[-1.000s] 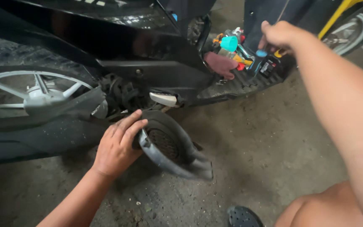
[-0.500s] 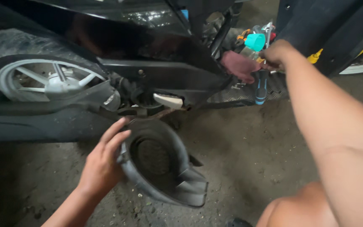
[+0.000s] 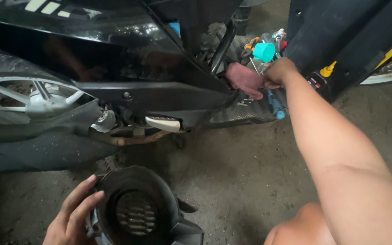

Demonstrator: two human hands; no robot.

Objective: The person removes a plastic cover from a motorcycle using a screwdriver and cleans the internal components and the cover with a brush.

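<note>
The left hand (image 3: 73, 215) is gripping the black fan cover (image 3: 139, 211) low over the floor, while the right hand (image 3: 278, 72) is closing on a tool among the clutter on the scooter's footboard (image 3: 246, 113) — the one-handed cover could slip and drop.

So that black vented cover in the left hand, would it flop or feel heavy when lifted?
The black vented cover is probably stiff: its moulded shell holds its shape. Likely light, since the left hand alone grips its rim. Its curved shape might rock on the floor.

dim light over a stained concrete floor (image 3: 250, 163).
</note>
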